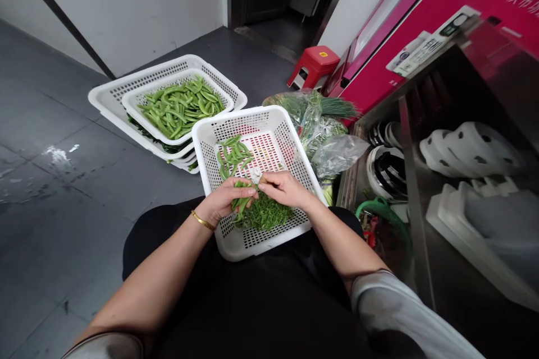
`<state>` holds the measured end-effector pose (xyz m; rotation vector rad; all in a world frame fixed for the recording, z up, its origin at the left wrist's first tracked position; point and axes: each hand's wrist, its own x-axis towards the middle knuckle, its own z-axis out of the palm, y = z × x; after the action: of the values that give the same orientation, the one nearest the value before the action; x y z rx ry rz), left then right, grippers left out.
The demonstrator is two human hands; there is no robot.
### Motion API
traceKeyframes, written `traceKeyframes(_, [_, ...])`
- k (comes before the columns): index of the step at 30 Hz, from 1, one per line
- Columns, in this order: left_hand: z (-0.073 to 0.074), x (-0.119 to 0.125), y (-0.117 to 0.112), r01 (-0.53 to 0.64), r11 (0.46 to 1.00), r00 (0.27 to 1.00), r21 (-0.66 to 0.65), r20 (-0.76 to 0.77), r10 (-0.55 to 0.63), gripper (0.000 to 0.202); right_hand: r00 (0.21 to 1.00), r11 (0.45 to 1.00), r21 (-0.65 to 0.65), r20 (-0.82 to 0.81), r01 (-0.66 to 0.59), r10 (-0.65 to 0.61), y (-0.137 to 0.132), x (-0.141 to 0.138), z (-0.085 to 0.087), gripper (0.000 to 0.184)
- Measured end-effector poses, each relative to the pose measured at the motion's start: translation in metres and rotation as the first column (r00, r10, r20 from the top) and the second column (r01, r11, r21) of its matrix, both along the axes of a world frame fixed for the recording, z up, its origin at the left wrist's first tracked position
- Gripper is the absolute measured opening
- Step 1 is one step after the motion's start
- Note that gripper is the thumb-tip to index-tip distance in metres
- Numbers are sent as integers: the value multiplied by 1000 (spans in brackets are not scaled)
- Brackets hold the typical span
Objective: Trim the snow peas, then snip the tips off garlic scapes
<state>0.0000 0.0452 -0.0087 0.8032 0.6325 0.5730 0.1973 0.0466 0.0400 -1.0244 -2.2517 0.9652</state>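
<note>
A white perforated plastic basket (309, 165) rests on my lap. My left hand (224, 197), with a gold bracelet at the wrist, is closed around several green pea pods (241, 202). Fingertips of my right hand (285, 187) are pinched together close to my left fingertips, above the basket; what lies between them is too small to make out. Under both hands is a pile of thin green trimmings (269, 216). Loose pea pods (233, 154) lie at the basket's far left.
Beyond, a smaller white basket full of pea pods (181, 106) sits in a larger white basket (105, 92) on the floor. Bagged greens (320, 123), a red stool (314, 67) and a green-rimmed basket (374, 205) stand to the right, beside metal shelving (415, 202) with dishes.
</note>
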Motion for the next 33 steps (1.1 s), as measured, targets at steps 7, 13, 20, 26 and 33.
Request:
traceKeyframes(7, [-4, 13, -1, -228, 958, 971, -176, 36, 238, 23, 978, 886, 440, 68, 149, -198, -6, -10, -18, 25])
traceKeyframes(13, [0, 0, 10, -657, 753, 748, 25, -99, 656, 28, 882, 866, 165, -77, 471, -465, -18, 32, -10, 15])
traceKeyframes(20, [3, 11, -3, -576, 782, 779, 238, -130, 613, 25, 962, 988, 1, 225, 156, -152, -18, -17, -31, 22])
traceKeyframes(26, [13, 7, -21, 89, 623, 863, 777, -373, 342, 18, 916, 873, -465, 269, -146, 297, -16, -16, -37, 25])
traceKeyframes(33, [30, -14, -6, 222, 762, 916, 608, -398, 50, 21, 930, 720, -638, 17, -272, 367, -2, 13, -5, 33])
